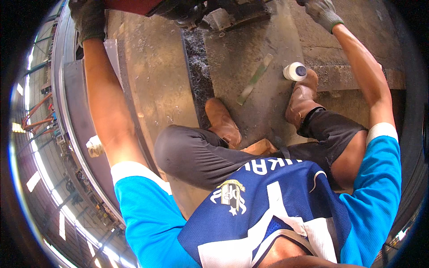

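Note:
At the far left, my left hand [89,18], in a dark shadowed work glove, is partly cut off by the top edge. It looks closed beside a red panel [132,5] of a machine, but what it holds is hidden. My right hand [322,14], in a grey knit glove with a green cuff, curls at the far right around something dark that mostly leaves the picture. Between the hands is the machine's dark, greasy metal underside [219,20], standing over a metal plate [241,58].
A white bottle with a dark cap [295,71] stands against my right boot [306,94]. A thin greenish strip [254,80] lies on the plate. Wet chips fill a dark gap [196,62] between the plates. A whitish object [94,146] sits beyond my left forearm.

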The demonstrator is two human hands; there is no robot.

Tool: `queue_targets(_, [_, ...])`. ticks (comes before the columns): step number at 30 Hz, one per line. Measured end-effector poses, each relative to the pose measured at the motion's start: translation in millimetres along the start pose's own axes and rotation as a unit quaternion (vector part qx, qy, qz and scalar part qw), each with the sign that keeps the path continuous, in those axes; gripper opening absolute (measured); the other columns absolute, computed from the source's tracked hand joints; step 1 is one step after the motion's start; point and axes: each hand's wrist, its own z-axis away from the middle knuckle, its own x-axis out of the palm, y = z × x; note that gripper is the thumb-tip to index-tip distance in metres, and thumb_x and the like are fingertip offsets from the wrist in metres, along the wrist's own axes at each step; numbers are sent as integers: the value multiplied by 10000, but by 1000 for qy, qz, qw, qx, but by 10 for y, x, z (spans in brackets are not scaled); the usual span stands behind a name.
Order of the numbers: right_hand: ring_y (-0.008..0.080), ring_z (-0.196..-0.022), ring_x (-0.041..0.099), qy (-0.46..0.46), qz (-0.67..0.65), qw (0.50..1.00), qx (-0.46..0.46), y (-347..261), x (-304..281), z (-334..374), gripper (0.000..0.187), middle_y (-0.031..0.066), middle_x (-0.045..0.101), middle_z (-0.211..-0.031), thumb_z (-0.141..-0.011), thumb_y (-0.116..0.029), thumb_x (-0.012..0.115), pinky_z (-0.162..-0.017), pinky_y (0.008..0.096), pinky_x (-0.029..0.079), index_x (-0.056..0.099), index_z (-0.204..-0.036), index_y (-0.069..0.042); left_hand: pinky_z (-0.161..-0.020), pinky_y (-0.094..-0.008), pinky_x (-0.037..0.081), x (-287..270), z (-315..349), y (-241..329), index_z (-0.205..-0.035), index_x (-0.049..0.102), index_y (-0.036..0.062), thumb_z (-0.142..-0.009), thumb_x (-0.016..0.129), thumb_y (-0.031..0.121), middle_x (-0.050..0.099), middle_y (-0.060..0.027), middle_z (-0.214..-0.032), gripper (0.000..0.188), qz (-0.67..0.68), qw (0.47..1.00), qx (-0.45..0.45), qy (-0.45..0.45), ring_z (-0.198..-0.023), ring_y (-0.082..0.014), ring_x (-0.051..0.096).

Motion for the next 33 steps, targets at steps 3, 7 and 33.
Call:
queue_targets(3, [369,-700,675,1,24,1000,12,-20,-64,-6,91,122,696,-738,-750,-232,658,-611,486,495,697,-810,-175,-933,-321,565,-43,-21,-16,-1453,429,-7,-968,716,123,660,-143,-1280,579,-33,999,40,-8,-1113,-209,669])
queue_targets(7, [367,-694,679,7,56,998,-14,42,-17,-125,81,119,694,-733,-751,-243,662,-600,487,499,687,-790,-176,-933,-322,564,-9,-22,-7,-1452,430,-6,-967,721,127,660,-140,-1280,581,-32,999,35,-5,-1117,-208,668])
queue_targets(33, [348,-672,679,10,76,997,-2,46,-42,-98,59,99,680,-698,-744,-225,658,-587,474,494,685,-786,-194,-931,-330,562,92,50,92,-1445,438,4,-959,749,153,660,-121,-1280,596,25,1000,17,-6,-1139,-200,663])
